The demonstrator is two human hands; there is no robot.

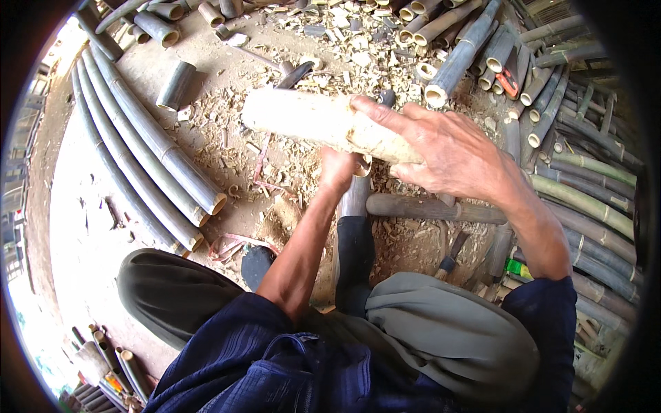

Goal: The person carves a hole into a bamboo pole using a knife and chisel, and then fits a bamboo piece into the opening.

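A thick, pale length of peeled bamboo (296, 113) is held crosswise before me, its left part washed out by bright light. My right hand (441, 144) is closed around its right end, fingers over the top and thumb lower down. Against its underside my left hand (336, 171) is closed, with most of its fingers hidden behind the bamboo. Just below stands a grey bamboo tube (354, 196) between my legs, its open top near my left hand. A dark brown round pole (434, 208) lies to the right of this tube.
Shavings (330, 41) cover the ground ahead. Long bamboo poles (155, 148) lie at left, near a short bamboo section (176, 86). More poles (592, 186) are heaped at right, with an orange-handled tool (508, 81) among them. A dark-handled knife (451, 255) lies by my right knee.
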